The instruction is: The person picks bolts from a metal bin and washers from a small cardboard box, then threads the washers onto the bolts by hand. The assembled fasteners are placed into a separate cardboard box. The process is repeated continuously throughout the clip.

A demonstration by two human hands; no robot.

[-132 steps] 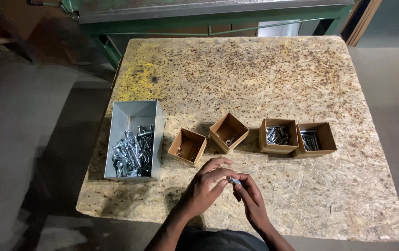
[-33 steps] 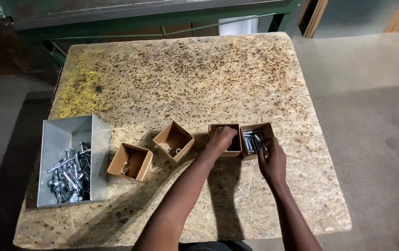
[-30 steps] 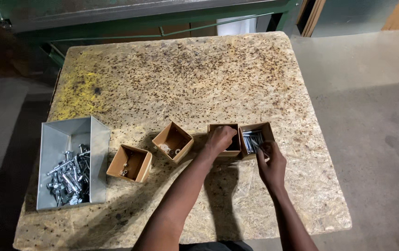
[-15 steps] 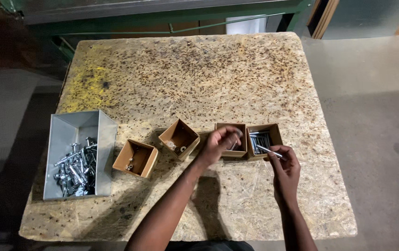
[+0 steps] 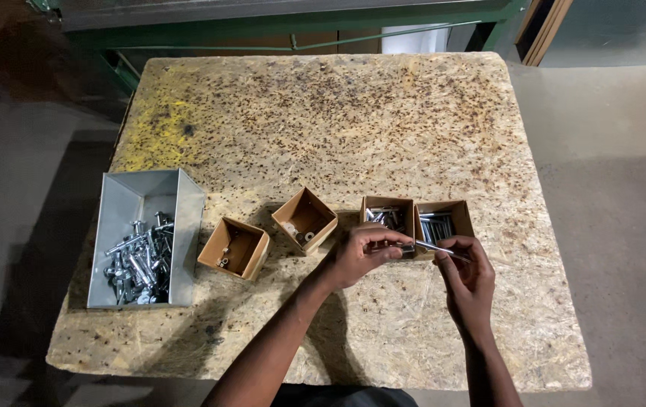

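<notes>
My left hand (image 5: pixel 363 252) and my right hand (image 5: pixel 467 276) meet in front of two cardboard boxes and together pinch a long silver bolt (image 5: pixel 430 247) that lies level between their fingertips. Just behind the hands stand a small brown box with metal parts (image 5: pixel 387 216) and a twin box of bolts (image 5: pixel 443 221). Two more brown boxes, one (image 5: pixel 305 219) and another (image 5: pixel 234 248), sit to the left, each with a few small pieces inside.
A grey metal bin (image 5: pixel 144 237) holding several bolts and fasteners stands at the left of the chipboard table (image 5: pixel 323 113). A green metal frame (image 5: pixel 285 19) runs behind the table. Concrete floor surrounds it.
My hands have drawn back from the two right boxes toward me and now hold a bolt between them. Earlier the left hand was reaching into a box.
</notes>
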